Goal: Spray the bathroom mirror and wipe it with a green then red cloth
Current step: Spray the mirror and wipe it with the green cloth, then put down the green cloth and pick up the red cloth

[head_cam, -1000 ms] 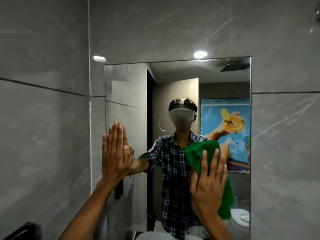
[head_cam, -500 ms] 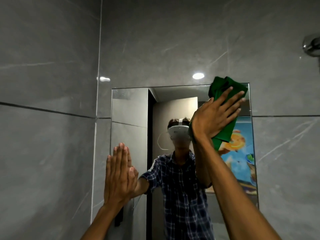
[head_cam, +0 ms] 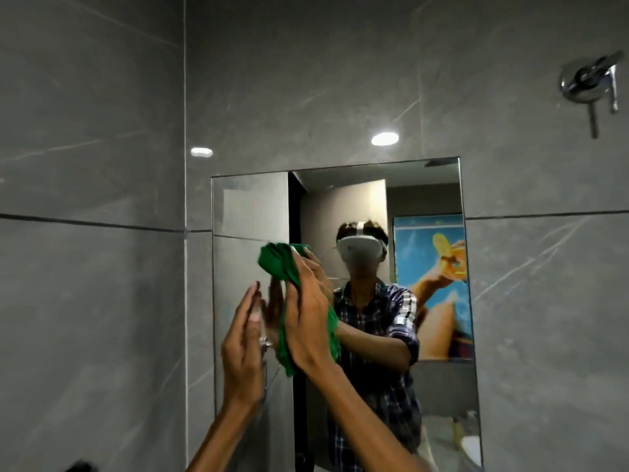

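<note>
The frameless bathroom mirror (head_cam: 439,386) hangs on the grey tiled wall ahead and reflects a person in a checked shirt. My right hand (head_cam: 306,321) presses a crumpled green cloth (head_cam: 277,264) flat against the left-centre of the glass. The cloth sticks out above and below my palm. My left hand (head_cam: 243,338) is held up just left of it, fingers straight and together, its palm toward the mirror's left part. It holds nothing. No red cloth or spray bottle is in view.
A chrome wall valve (head_cam: 592,83) sticks out at the upper right. The wall corner (head_cam: 185,199) runs down just left of the mirror. A dark object (head_cam: 80,466) shows at the bottom left edge.
My right hand has swept the green cloth from the mirror's top right corner down and left to its left-centre. My left hand stayed near the left edge. The view tilted up a little.
</note>
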